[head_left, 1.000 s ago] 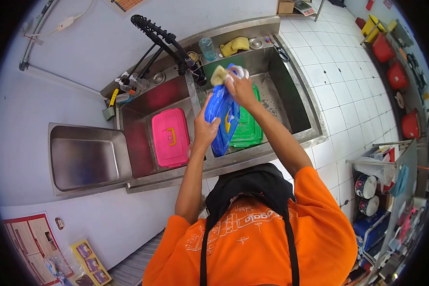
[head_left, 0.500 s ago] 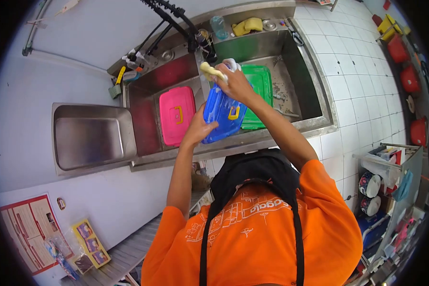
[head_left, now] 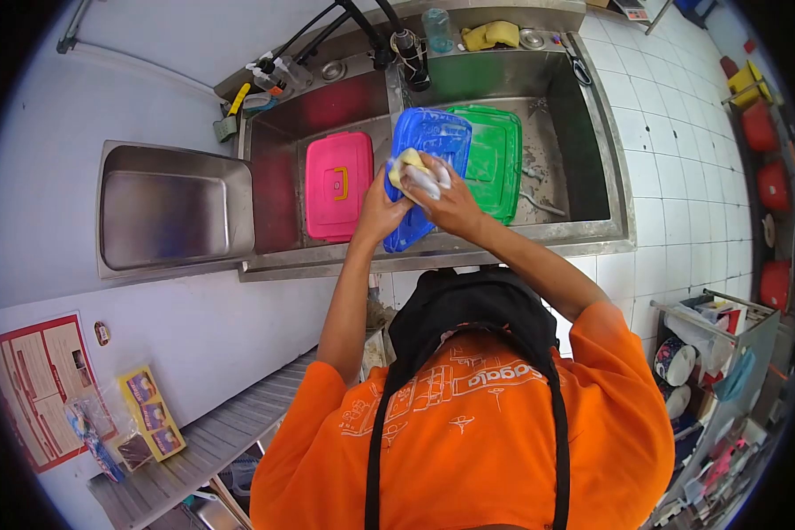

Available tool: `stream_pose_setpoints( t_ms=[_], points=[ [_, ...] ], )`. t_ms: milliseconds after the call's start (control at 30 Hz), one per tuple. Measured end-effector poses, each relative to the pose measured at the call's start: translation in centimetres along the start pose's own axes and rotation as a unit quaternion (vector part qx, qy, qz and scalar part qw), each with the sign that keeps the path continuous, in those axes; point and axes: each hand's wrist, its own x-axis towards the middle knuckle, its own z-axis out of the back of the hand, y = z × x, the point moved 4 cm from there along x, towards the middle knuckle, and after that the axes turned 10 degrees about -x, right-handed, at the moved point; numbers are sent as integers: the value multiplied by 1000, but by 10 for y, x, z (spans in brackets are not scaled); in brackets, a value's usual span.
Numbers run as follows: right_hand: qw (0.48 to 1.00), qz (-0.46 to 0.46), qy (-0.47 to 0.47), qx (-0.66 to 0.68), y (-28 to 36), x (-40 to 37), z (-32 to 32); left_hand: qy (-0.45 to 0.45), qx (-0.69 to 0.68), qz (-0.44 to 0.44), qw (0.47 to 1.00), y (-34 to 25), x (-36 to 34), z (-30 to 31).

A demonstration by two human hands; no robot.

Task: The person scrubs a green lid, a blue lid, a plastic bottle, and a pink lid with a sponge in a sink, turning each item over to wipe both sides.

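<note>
My left hand [head_left: 380, 213] grips the left edge of a blue plastic lid [head_left: 431, 132], which is tilted above the double sink. In my right hand [head_left: 450, 201] is a soapy yellow sponge [head_left: 405, 168], pressed on the lid near its left edge, close to my left fingers. White suds cover the sponge and part of my right hand. My hands hide the lower middle of the blue lid. Behind it, a green lid [head_left: 496, 168] lies in the right basin. A pink lid [head_left: 320, 199] with a yellow handle [head_left: 341, 182] rests in the left basin.
A black faucet [head_left: 411, 62] stands at the divider between the basins. Yellow sponges [head_left: 495, 35], a clear bluish container [head_left: 437, 31] and scissors [head_left: 579, 66] sit along the sink rim. A steel tub [head_left: 172, 208] stands left of the sink.
My right hand has brought the sponge from the lid's far edge down to its near left part. The blue lid has changed tilt, and the view has shifted slightly.
</note>
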Motion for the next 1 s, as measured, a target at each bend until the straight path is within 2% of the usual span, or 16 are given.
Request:
stream_pose_setpoints(
  t_ms=[100, 167, 233, 267, 300, 367, 433, 500, 533, 567, 633, 700, 767, 867, 933, 1000],
  points=[
    [999, 21, -33, -12, -18, 7, -2, 31, -38, -12, 999, 6, -2, -4],
    [998, 12, -54, -31, -18, 36, 13, 59, -75, 40, 995, -12, 5, -6],
    [986, -143, -86, -6, -38, 53, 21, 54, -83, 36, 994, -8, 4, -10],
    [979, -153, -134, 3, -52, 58, 20, 46, -90, 36, 994, -4, 1, -12],
    [978, -157, -134, 2, -57, 58, 15, 48, -89, 38, 994, -5, -4, -12],
    [934, -329, -115, 74, -81, 50, 3, 38, -39, 30, 998, -9, -8, -12],
    [928, -355, -96, 65, -106, 33, -8, 45, -70, 11, 996, -4, -14, -8],
    [867, -468, -27, 169, -129, 10, -25, 51, -98, -6, 994, -5, -21, -5],
    [897, -424, -16, 122, -126, 12, -24, 37, -92, 11, 995, -7, -22, -3],
    [894, -431, -18, 120, -118, 9, -28, 23, -86, 31, 996, -7, -25, -1],
    [949, -281, -118, 85, -77, 38, -1, 29, -63, 51, 996, -2, -25, 6],
    [945, -290, -99, 114, -59, 52, 8, 37, -40, 69, 996, 5, -30, 9],
    [939, -297, -89, 146, -65, 48, 3, -9, -116, 39, 992, 3, -43, 21],
    [957, -286, -25, 34, -105, 21, -26, 9, -55, 67, 996, 2, -67, 52],
    [945, -326, -11, 17, -140, 2, -38, 17, -37, 79, 996, 10, -76, 66],
    [934, -355, 15, 36, -178, -13, -56, 13, -81, 145, 986, 17, -86, 77]
  ],
)
